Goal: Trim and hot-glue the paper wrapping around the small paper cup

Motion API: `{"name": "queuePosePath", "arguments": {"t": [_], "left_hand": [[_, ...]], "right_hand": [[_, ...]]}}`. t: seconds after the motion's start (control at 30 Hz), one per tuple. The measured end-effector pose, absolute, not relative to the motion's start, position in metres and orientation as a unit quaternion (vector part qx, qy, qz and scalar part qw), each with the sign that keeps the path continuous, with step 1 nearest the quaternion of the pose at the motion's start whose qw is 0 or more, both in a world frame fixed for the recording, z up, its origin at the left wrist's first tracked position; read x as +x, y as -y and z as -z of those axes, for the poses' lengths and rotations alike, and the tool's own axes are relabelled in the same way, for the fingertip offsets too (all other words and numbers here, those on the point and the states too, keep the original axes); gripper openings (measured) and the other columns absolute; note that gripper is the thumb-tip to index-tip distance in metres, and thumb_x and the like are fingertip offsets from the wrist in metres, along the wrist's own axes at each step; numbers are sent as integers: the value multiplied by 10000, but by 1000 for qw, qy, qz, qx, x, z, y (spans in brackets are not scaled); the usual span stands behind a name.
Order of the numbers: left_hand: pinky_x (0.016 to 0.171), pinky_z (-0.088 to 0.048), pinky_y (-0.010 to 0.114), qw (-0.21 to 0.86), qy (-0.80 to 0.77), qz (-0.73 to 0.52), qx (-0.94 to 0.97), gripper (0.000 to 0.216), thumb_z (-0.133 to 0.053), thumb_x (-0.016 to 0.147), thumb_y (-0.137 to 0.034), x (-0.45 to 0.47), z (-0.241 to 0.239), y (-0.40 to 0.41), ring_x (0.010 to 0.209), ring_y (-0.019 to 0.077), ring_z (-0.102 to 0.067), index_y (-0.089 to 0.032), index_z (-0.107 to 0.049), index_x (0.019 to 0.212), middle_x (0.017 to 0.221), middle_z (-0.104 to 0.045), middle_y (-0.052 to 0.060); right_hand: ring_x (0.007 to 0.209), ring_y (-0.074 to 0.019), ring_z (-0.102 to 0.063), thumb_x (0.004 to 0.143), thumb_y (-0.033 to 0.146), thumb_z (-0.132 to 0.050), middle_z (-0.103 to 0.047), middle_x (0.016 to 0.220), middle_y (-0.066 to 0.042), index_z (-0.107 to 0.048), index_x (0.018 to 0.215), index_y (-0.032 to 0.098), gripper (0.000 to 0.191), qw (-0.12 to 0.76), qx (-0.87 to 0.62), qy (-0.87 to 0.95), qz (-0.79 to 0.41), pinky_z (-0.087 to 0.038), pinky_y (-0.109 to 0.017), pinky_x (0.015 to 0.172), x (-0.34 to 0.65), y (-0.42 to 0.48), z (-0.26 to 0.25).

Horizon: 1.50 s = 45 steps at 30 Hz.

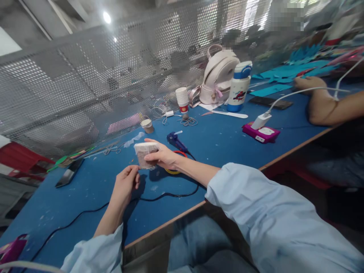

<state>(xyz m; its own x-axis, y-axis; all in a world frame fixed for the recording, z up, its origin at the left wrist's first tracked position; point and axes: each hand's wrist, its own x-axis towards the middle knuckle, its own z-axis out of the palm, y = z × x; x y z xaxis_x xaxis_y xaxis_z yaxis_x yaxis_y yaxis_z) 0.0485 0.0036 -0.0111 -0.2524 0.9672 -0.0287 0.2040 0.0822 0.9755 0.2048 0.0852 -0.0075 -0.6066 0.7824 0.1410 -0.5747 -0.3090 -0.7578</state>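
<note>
My right hand [163, 154] grips a small papery piece [143, 156] with a white top edge and a brownish, printed-looking side, holding it just above the blue table; its exact kind I cannot tell. Close to the lower corner of that piece, my left hand [127, 181] has its fingers curled and pinched together; whatever lies between them is too small to make out. Beyond my right wrist rests a blue glue gun [176, 141] with a black cord. Partly covered by the same wrist are a yellow ring [172, 172] and a red ring [180, 153].
A small cup [147, 126], stacked paper cups [182, 99], a backpack [218, 77] and a bottle [239, 89] stand along the mesh barrier. A purple power strip [261, 133] sits right, near another person's arm [327, 102]. The black cord [167, 195] crosses the table in front.
</note>
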Motion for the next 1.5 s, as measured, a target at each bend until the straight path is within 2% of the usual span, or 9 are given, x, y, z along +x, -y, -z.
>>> {"name": "queuePosePath", "arguments": {"t": [0.23, 0.4, 0.57, 0.87, 1.07, 1.2, 1.27, 1.37, 1.5], "left_hand": [[448, -440, 218, 377, -628, -498, 465, 516, -820, 517, -361, 47, 14, -5, 456, 100, -548, -173, -607, 948, 653, -652, -34], [401, -439, 243, 459, -592, -458, 479, 544, -793, 571, -562, 68, 7, -1, 576, 163, -617, -102, -680, 839, 827, -713, 116], [385, -385, 210, 459, -578, -490, 464, 581, -758, 566, -666, 75, 11, -7, 449, 96, -525, -114, -630, 691, 620, -654, 56], [336, -319, 197, 437, -588, -454, 508, 537, -678, 635, -692, 70, 10, 1, 395, 107, -490, -169, -592, 720, 487, -507, -44], [349, -305, 215, 383, -614, -355, 592, 400, -677, 712, -572, 42, 6, 8, 368, 124, -459, -174, -654, 691, 427, -492, -35], [413, -331, 217, 288, -633, -335, 636, 290, -667, 726, -472, 22, 8, -9, 393, 117, -441, -190, -689, 666, 452, -548, -19], [486, -416, 243, 257, -627, -320, 662, 213, -678, 695, -417, 22, 11, -24, 476, 153, -526, -209, -723, 711, 552, -634, 7], [769, -523, 329, 216, -607, -303, 702, 163, -645, 695, -344, 34, 19, -44, 798, 243, -659, -222, -738, 748, 823, -742, 81], [1052, -432, 454, 198, -566, -263, 756, 263, -576, 757, -318, 51, 29, -40, 1107, 298, -632, -183, -748, 904, 1117, -721, 148]], "right_hand": [[929, -193, -636, 488, 100, -852, -663, 995, -24, -411, 1416, 193, 1032, 419, -139, 442, -781, -540, -347, 854, 206, -86, 9], [1081, -193, -594, 506, 190, -898, -611, 1217, -60, -380, 1447, 230, 1075, 522, -176, 471, -689, -469, -344, 1007, 199, -84, 13], [1091, -199, -584, 510, 256, -906, -600, 1236, -78, -425, 1403, 205, 1016, 527, -200, 475, -676, -456, -357, 1018, 193, -80, 18], [838, -150, -620, 410, 81, -860, -663, 917, 24, -527, 1237, 212, 901, 496, -151, 390, -761, -511, -308, 850, 194, -83, 15], [973, -169, -611, 457, 79, -832, -658, 988, 35, -522, 1210, 270, 836, 553, -154, 366, -732, -487, -340, 961, 211, -107, -3], [1072, -180, -588, 475, 96, -823, -641, 1045, 14, -497, 1211, 243, 817, 595, -142, 380, -694, -448, -347, 1042, 224, -119, -13], [1097, -187, -582, 481, 112, -825, -633, 1062, 3, -487, 1220, 227, 821, 590, -143, 390, -693, -443, -351, 1056, 225, -118, -14], [1105, -198, -582, 490, 135, -830, -633, 1062, 4, -492, 1208, 235, 800, 578, -138, 408, -693, -453, -370, 1054, 222, -115, -10], [1105, -204, -587, 496, 144, -834, -639, 1062, 10, -504, 1192, 251, 778, 575, -136, 416, -691, -443, -386, 1071, 219, -113, -7]]}}
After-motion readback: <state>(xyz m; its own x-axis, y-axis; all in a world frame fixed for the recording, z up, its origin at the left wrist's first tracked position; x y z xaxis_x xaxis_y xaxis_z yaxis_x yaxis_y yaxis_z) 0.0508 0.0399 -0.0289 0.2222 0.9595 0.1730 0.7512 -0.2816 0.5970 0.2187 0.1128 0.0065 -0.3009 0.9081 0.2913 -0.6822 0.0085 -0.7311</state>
